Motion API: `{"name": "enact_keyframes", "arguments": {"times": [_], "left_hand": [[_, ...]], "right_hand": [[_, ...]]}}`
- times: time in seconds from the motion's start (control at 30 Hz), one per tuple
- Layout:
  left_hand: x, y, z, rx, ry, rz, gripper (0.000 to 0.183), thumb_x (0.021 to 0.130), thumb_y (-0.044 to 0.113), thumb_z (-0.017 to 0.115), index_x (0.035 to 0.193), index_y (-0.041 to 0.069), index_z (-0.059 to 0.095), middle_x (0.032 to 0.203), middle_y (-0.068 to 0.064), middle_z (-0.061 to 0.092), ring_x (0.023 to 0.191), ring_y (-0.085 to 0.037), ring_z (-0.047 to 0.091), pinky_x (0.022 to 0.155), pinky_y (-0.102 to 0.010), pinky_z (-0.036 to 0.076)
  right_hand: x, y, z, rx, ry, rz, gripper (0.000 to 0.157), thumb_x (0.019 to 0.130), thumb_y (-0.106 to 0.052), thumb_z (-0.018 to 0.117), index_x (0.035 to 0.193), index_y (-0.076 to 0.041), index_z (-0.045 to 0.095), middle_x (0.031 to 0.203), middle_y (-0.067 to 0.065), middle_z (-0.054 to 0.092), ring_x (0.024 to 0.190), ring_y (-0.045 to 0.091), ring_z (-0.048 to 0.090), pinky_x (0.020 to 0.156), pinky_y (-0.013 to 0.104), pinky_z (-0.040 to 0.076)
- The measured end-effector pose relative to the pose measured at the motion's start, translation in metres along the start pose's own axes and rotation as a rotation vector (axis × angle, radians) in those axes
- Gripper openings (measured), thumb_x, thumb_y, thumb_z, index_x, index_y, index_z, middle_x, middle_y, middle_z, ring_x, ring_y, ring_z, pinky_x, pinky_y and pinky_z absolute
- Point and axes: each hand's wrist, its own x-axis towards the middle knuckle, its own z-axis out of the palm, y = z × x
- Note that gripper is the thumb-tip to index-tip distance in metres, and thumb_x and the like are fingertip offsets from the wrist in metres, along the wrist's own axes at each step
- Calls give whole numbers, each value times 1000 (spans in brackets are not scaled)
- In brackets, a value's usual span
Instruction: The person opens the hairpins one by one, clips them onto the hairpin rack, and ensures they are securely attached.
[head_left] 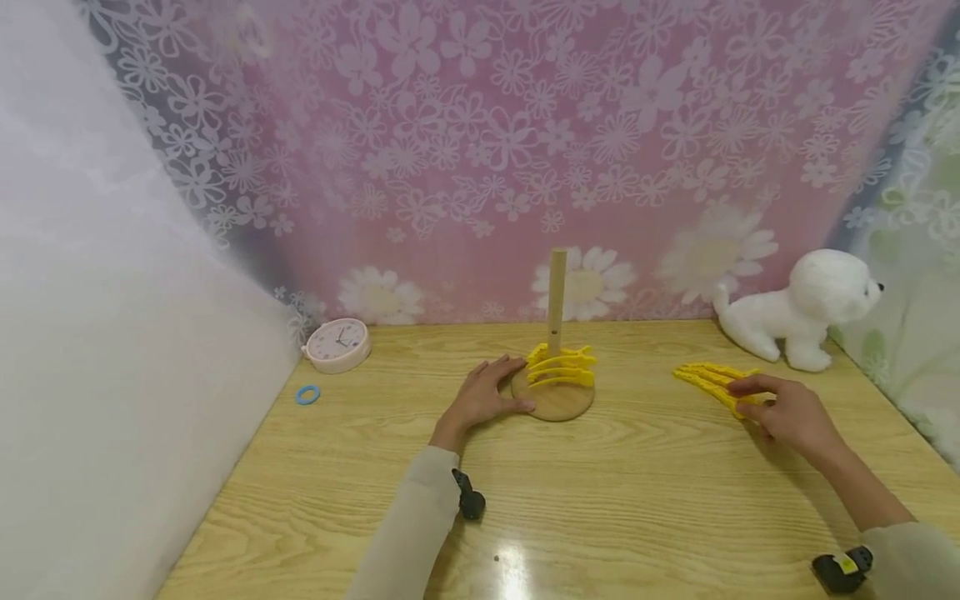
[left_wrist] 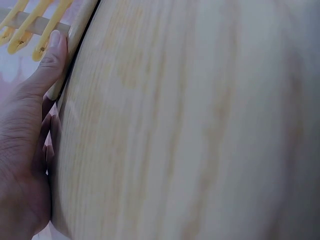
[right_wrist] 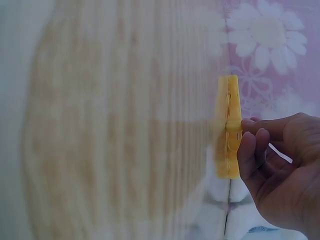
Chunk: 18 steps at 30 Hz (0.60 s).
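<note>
A wooden stand has an upright post on a round base. Several yellow openwork pieces are stacked around the post, low over the base. At the base's left side, my left hand grips the rim; the left wrist view shows the thumb on it and the other fingers mostly hidden. Off to the right, thumb and fingers of my right hand pinch the right end of another yellow openwork piece, low over the table. In the right wrist view this piece appears edge-on.
A pink round clock stands at the table's back left, with a blue ring in front of it. The back right corner holds a white plush dog. Behind the wooden table hangs a pink flowered curtain.
</note>
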Motion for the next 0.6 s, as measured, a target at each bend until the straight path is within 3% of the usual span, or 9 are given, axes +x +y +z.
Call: {"name": "enact_keyframes", "arguments": {"times": [0.2, 0.37, 0.5, 0.6], "left_hand": [[0, -1, 1, 17, 4, -6, 85, 89, 56, 78, 161, 28, 42, 166, 4, 38, 158, -10, 22, 131, -37, 5], [0, -1, 1, 25, 1, -8, 85, 89, 56, 78, 161, 28, 42, 166, 5, 38, 158, -9, 21, 131, -36, 5], [0, 0, 1, 17, -6, -8, 86, 89, 57, 78, 161, 28, 41, 167, 5, 37, 158, -9, 21, 131, -37, 4], [0, 1, 1, 12, -5, -3, 86, 89, 56, 78, 161, 28, 41, 166, 5, 38, 158, -9, 21, 131, -36, 5]], "right_hand": [[1, -7, 9, 33, -28, -53, 32, 100, -9, 69, 129, 3, 69, 125, 31, 67, 57, 14, 56, 47, 28, 47], [0, -9, 12, 68, -54, -39, 38, 101, -16, 70, 135, 1, 65, 109, 24, 72, 48, 16, 53, 46, 29, 45], [-2, -7, 12, 35, -62, -46, 49, 99, -22, 74, 139, 3, 61, 114, 27, 71, 50, 14, 51, 49, 27, 44], [-2, -5, 12, 41, -92, -70, 54, 97, -21, 77, 140, 6, 58, 130, 32, 63, 51, 12, 50, 49, 27, 46]]}}
